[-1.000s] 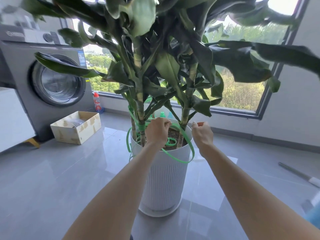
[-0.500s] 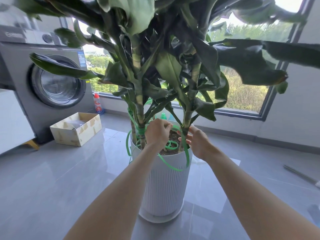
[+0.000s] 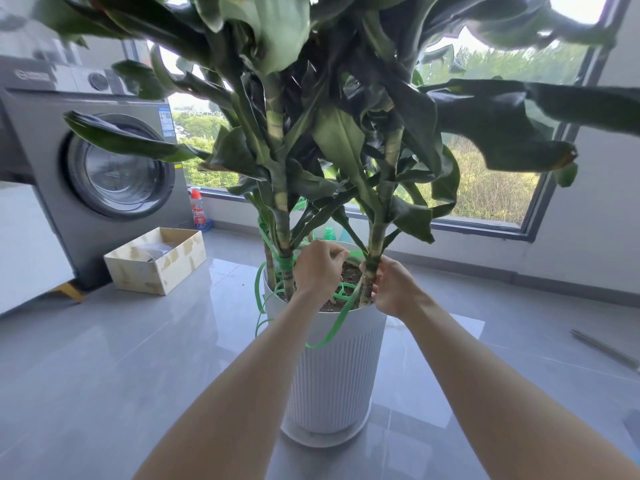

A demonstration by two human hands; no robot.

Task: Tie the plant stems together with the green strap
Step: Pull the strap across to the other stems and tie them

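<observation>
A tall leafy plant stands in a white ribbed pot (image 3: pixel 332 379) on the floor. Its left stem (image 3: pixel 282 230) has the green strap (image 3: pixel 334 327) wound round it near the soil; loose loops of the strap hang over the pot's rim and front. My left hand (image 3: pixel 318 266) is over the soil between the stems, fingers curled, pinching the strap. My right hand (image 3: pixel 393 289) wraps round the base of the right stem (image 3: pixel 374 268), where the strap passes.
A grey washing machine (image 3: pixel 104 174) stands at the left, with an open cardboard box (image 3: pixel 156 259) and a red-capped bottle (image 3: pixel 198 211) beside it. A wide window runs behind the plant. A long thin rod (image 3: pixel 604 348) lies on the glossy floor at right.
My right hand moved left from beside the pot to the right stem and closed round its base. The strap loop at the pot's front drew in closer. My left hand stayed over the soil.
</observation>
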